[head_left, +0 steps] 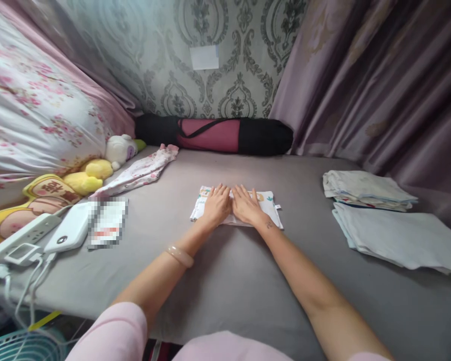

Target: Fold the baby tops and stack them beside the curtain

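Note:
A folded white cloth with a small coloured print (268, 203) lies flat on the grey sheet (225, 281), a small tag sticking out at its right side. My left hand (218, 204) rests palm down on the left half of the cloth, fingers stretched forward. Beside it, my right hand (247, 205) presses flat on the middle of the cloth, its fingers also extended. The two hands nearly touch, and they hide the centre of the cloth.
Folded cloths (368, 189) and a larger pale cloth (398, 235) lie at the right. Patterned pants (143, 173), plush toys (93, 173), a power bank (69, 228) and a power strip (26, 233) are at the left. A long black-and-red bag (214, 135) lies along the back.

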`<action>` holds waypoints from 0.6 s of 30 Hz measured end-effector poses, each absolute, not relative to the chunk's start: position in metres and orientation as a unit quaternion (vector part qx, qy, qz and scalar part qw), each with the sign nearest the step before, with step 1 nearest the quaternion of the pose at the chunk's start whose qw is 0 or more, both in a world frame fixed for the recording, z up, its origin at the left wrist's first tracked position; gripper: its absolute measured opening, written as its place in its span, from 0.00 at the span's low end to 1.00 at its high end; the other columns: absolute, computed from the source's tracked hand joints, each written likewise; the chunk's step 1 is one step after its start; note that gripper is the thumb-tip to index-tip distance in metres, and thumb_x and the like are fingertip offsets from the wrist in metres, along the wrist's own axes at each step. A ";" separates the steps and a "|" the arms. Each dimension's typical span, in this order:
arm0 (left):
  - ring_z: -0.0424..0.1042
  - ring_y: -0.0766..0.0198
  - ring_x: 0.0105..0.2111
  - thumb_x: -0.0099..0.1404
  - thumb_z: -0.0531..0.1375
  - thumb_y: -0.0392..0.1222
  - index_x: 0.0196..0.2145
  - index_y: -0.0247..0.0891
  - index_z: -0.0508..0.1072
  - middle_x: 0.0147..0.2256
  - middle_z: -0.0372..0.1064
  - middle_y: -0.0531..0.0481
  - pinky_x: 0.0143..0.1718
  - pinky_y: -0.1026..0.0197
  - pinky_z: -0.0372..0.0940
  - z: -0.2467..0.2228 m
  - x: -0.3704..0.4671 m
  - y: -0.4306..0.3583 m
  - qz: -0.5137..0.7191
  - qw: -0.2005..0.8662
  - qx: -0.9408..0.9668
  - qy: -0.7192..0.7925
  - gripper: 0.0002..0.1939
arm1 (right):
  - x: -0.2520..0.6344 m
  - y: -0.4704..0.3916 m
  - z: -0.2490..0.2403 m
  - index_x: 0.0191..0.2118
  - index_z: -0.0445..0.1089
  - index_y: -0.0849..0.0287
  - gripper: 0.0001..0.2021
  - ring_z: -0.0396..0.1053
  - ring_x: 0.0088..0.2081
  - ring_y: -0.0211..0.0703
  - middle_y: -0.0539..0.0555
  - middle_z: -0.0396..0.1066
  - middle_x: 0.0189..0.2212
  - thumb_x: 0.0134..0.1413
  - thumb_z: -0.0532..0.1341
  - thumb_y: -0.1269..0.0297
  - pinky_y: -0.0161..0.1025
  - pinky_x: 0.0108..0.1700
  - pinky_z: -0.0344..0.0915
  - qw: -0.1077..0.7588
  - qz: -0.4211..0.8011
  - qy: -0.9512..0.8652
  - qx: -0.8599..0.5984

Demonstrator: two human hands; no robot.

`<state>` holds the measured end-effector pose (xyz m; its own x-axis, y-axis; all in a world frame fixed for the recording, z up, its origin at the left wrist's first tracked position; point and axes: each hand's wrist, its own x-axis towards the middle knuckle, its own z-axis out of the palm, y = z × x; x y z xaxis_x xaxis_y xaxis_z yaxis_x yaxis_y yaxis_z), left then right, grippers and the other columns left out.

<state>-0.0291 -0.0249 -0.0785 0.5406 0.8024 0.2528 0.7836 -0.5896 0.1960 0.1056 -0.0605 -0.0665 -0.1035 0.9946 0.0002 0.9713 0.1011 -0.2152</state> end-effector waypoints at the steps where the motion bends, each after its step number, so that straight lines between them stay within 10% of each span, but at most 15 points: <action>1: 0.53 0.51 0.65 0.70 0.47 0.35 0.60 0.29 0.62 0.62 0.60 0.37 0.66 0.47 0.48 -0.081 -0.026 -0.023 0.156 0.029 0.877 0.454 0.23 | 0.107 -0.061 -0.069 0.69 0.49 0.67 0.28 0.38 0.70 0.51 0.58 0.44 0.70 0.66 0.41 0.65 0.60 0.68 0.31 0.074 0.077 -0.735 -0.670; 18: 0.49 0.49 0.67 0.74 0.44 0.48 0.64 0.31 0.59 0.65 0.54 0.35 0.66 0.43 0.44 -0.095 -0.054 -0.008 0.131 0.028 0.877 0.461 0.27 | 0.142 -0.070 -0.079 0.69 0.46 0.71 0.30 0.35 0.71 0.48 0.61 0.41 0.70 0.67 0.39 0.59 0.54 0.69 0.30 0.076 0.074 -0.708 -0.698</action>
<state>-0.0544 -0.0078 -0.0951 0.5402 0.8166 0.2034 0.8019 -0.5728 0.1698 0.1416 -0.0705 -0.0793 -0.0133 0.9999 0.0042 0.9774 0.0139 -0.2111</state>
